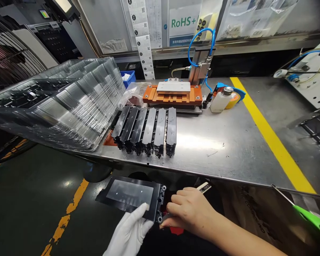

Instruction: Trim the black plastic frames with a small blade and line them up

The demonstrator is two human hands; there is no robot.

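A flat black plastic part (129, 193) with a smooth rectangular panel is held in front of the bench, below its front edge. My left hand (130, 229), in a white glove, grips it from below with the thumb on the panel's lower right corner. My bare right hand (188, 209) is closed around a slim tool (204, 187), whose pale end sticks out above the fist. The tool's other end is at the part's lower right edge, near a metal-ringed hole. Several similar black parts (149, 129) stand in a row on the bench.
Stacked clear trays (88, 96) fill the bench's left side. Behind the row sits an orange fixture (173, 94) with a press column. A white bottle (221, 100) and tape are right of it. A green-handled tool (310, 218) lies at the lower right, and a blue bin (129, 79) at the back.
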